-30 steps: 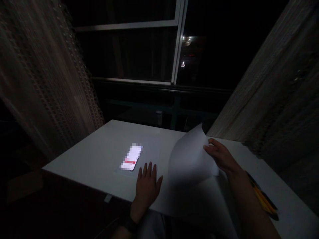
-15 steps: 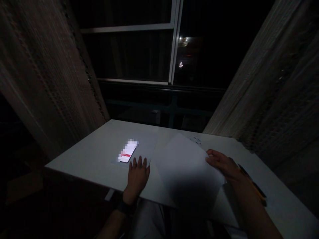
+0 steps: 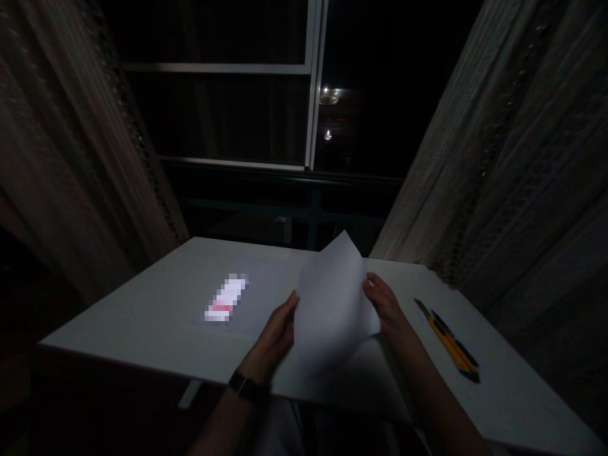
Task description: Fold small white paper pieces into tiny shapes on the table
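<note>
Between my two hands a white sheet of paper (image 3: 330, 304) is held up above the table, bowed into a curve, with one corner pointing up and away. My left hand (image 3: 279, 326) grips its left edge; the fingers behind the sheet are partly hidden. My right hand (image 3: 384, 303) pinches the right edge with thumb and fingers. Left of my left hand lies a phone (image 3: 227, 297) with a lit, blurred screen, resting on another pale sheet of paper (image 3: 268, 288). A dark watch (image 3: 244, 385) is on my left wrist.
On the right of the white table (image 3: 142, 304) lie a yellow utility knife (image 3: 449, 348) and a dark pen-like object (image 3: 456, 339) side by side. Curtains (image 3: 427, 164) hang on both sides of a dark window (image 3: 228, 114) behind the table.
My left hand has left the tabletop beside the phone and taken hold of the paper's left edge. The paper has been raised and bent, and my right hand has moved left with it.
</note>
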`<state>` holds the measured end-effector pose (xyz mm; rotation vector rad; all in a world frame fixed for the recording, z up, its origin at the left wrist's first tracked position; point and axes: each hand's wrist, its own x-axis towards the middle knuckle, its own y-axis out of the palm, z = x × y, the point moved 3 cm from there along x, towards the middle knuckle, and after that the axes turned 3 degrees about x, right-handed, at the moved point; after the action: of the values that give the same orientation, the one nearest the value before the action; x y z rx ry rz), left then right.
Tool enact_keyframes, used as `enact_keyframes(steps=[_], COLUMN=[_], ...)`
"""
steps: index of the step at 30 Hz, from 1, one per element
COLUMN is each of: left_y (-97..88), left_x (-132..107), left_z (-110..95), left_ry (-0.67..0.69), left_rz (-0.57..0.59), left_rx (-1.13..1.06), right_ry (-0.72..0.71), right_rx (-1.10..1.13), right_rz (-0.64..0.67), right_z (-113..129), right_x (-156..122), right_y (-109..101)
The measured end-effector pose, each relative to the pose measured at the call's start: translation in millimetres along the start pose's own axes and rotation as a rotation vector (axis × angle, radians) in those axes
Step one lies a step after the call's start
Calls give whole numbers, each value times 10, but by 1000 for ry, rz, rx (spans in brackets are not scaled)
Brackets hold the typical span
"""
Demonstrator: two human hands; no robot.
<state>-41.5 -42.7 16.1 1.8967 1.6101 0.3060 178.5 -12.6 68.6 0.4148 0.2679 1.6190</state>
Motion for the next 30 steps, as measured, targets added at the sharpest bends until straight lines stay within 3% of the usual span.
enact_keyframes(steps=[3, 6, 11, 18, 21, 26, 30], left_y=[113, 84, 12, -74, -101, -98, -119], left_x=[228, 450, 684, 708, 710, 762, 793], left_z=[-185, -352, -401, -392, -411, -314, -242], left_ry=[24, 240, 424, 392, 360, 320, 295], left_rz=[104, -50, -140, -23, -41, -5, 0], left_rx=[-23, 1, 51, 124, 151, 234, 282], right_ry=[-5, 12, 66, 218, 278, 283, 212], right_rx=[-32, -148, -351, -361, -350, -339, -616], right_rz=[18, 49, 149, 307, 408, 271, 241], right_z=[-8, -51, -158, -185, -152, -28, 119], right_x=[38, 6, -166, -560, -820, -1143, -1209], right_y=[-20, -131, -347, -654, -806, -993, -1059])
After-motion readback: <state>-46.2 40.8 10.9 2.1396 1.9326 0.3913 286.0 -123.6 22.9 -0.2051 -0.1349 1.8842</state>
